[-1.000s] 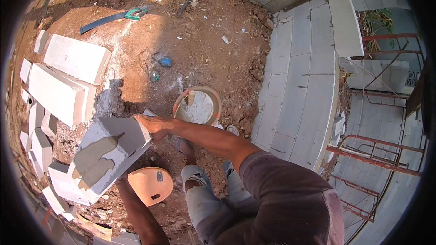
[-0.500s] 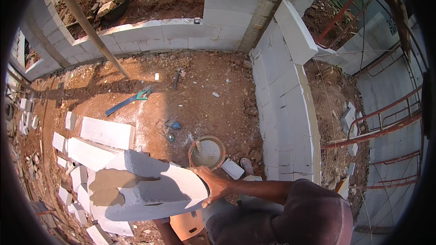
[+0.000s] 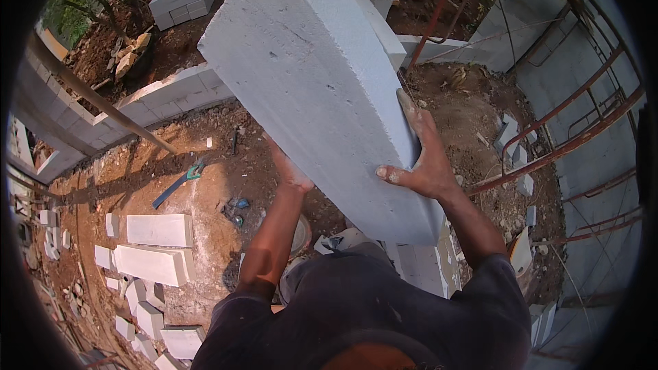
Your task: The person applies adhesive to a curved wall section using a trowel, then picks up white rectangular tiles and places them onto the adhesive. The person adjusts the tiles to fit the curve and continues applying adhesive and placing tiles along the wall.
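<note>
A large white aerated concrete block point(image 3: 308, 103) is held up at a tilt in front of me, its far end toward the top of the view. My left hand point(image 3: 291, 168) supports its left side, the fingers partly hidden behind it. On the right side my right hand point(image 3: 428, 161) grips the block, thumb on the broad face and fingers along the narrow side. Grey mortar smears show near the block's far edge. Beneath its near end is the low block wall point(image 3: 417, 266), and beyond it another white block point(image 3: 378, 24) is partly hidden.
Loose white blocks point(image 3: 157, 231) and offcuts lie at left on the dirt. A handsaw point(image 3: 179, 185) rests near a slanted wooden pole point(image 3: 110, 99). A partly hidden bucket point(image 3: 300, 236) stands by my left forearm. Red metal scaffolding point(image 3: 569, 147) is at right.
The block has been raised from the lower left and swung over to the right, toward the low wall. Its mortar-covered face is turned out of sight, and my left hand has come into view.
</note>
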`<act>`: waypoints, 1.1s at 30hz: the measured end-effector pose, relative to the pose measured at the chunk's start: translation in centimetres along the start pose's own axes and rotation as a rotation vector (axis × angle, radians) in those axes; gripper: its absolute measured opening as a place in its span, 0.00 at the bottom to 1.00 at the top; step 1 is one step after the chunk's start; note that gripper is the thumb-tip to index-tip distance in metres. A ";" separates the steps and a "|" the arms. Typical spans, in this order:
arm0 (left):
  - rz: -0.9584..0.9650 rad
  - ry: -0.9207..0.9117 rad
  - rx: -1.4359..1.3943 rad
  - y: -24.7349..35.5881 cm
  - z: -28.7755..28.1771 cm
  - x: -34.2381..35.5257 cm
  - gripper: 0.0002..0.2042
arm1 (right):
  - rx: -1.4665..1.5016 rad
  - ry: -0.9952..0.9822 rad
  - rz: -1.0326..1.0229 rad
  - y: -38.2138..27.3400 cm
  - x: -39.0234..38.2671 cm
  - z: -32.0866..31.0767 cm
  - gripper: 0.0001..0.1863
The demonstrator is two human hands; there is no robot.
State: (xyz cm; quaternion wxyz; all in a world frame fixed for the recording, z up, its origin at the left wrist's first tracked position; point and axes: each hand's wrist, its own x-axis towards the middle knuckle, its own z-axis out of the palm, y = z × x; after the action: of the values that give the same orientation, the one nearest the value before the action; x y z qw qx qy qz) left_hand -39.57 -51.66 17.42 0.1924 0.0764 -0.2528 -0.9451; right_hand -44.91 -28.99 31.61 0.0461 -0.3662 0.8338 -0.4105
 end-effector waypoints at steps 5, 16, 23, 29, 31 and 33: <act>-0.297 -0.133 -0.169 -11.8 11.8 7.6 0.53 | -0.244 0.327 0.252 4.3 -0.1 -11.8 0.67; -0.820 -0.288 -0.052 -33.4 11.7 12.8 0.44 | -0.329 0.249 0.565 17.1 0.2 -19.4 0.58; -0.776 0.237 0.531 -20.9 -19.9 3.8 0.34 | -0.106 0.076 0.696 27.9 0.0 -17.7 0.50; -0.534 1.470 1.365 1.6 -49.8 -31.4 0.26 | -0.221 -0.044 0.518 37.6 -0.5 -14.7 0.50; -0.313 1.694 0.937 2.2 -48.1 -37.3 0.24 | -0.203 -0.070 0.548 34.5 2.2 -12.0 0.50; -0.274 1.555 0.658 1.9 -46.7 -38.7 0.22 | -0.157 -0.068 0.471 37.4 2.6 -10.6 0.53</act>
State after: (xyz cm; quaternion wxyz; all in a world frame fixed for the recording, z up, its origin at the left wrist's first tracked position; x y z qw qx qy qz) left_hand 7.72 -58.54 -19.95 0.1633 0.7850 -0.2988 -0.5175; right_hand -72.24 -8.98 12.34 0.1399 -0.1777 0.9234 -0.3101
